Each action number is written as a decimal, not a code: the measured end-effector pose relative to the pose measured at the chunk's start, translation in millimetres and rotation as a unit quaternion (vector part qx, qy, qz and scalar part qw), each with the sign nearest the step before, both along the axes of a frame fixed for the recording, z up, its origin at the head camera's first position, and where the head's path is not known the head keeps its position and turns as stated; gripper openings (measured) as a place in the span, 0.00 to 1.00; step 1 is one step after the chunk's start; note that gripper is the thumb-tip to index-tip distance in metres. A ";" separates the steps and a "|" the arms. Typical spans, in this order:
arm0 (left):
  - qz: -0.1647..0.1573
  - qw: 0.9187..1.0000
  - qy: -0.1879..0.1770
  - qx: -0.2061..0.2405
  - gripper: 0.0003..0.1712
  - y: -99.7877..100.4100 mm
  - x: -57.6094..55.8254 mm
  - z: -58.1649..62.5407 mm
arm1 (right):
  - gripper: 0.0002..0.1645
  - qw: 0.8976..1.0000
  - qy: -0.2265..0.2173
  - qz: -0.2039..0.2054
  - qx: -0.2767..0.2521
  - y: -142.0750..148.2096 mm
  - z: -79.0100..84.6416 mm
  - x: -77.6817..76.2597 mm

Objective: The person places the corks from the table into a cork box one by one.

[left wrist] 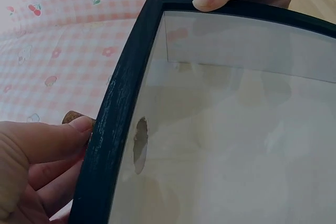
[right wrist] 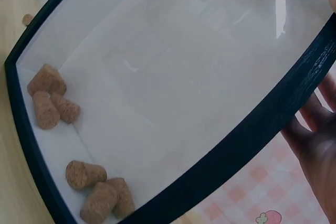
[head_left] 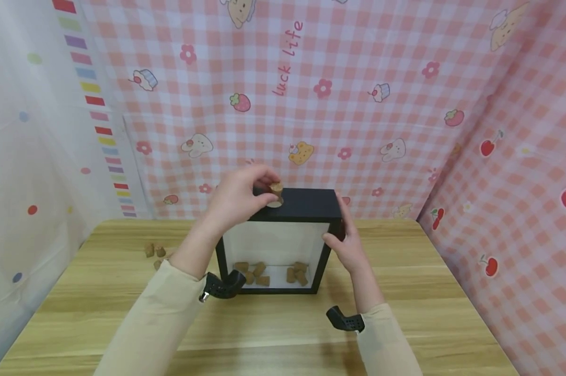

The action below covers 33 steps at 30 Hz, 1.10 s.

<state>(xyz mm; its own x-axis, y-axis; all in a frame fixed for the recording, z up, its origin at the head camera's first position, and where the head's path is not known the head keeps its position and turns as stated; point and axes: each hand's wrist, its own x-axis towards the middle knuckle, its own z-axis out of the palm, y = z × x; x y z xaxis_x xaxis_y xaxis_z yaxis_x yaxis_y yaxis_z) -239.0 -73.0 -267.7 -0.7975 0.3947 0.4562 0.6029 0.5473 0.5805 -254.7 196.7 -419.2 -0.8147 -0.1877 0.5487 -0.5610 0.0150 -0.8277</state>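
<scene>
My left hand pinches a cork between thumb and fingers, at the round hole in the top of a black-framed shadow box. That cork shows partly past the thumb in the left wrist view. My right hand holds the box's right side, thumb on the front edge and fingers around the side. Inside the box, behind the clear front, several corks lie on the bottom in a left and a right group. The right wrist view shows corks close up.
Several loose corks lie on the wooden table to the left of the box, partly hidden by my left forearm. A pink checked cloth hangs behind the box, with more cloth at both sides.
</scene>
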 end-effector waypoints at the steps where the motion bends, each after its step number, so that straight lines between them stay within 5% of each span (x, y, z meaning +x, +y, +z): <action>1: -0.001 1.000 0.004 -0.002 0.14 0.1 -0.3 -0.5 | 0.51 1.000 -0.001 -0.002 0.004 0.2 0.4 0.3; 10: -0.006 1.000 0.017 -0.007 0.15 -1.7 -0.3 -4.4 | 0.52 1.000 -0.001 0.015 0.011 1.9 2.8 1.2; 21: -0.028 0.997 0.033 0.062 0.18 -21.1 13.7 -10.1 | 0.55 1.000 0.012 0.028 0.002 5.3 1.3 -2.2; 33: 0.048 0.988 0.068 0.131 0.18 -80.8 40.1 -31.7 | 0.57 0.999 0.011 0.035 0.000 6.8 1.5 -4.2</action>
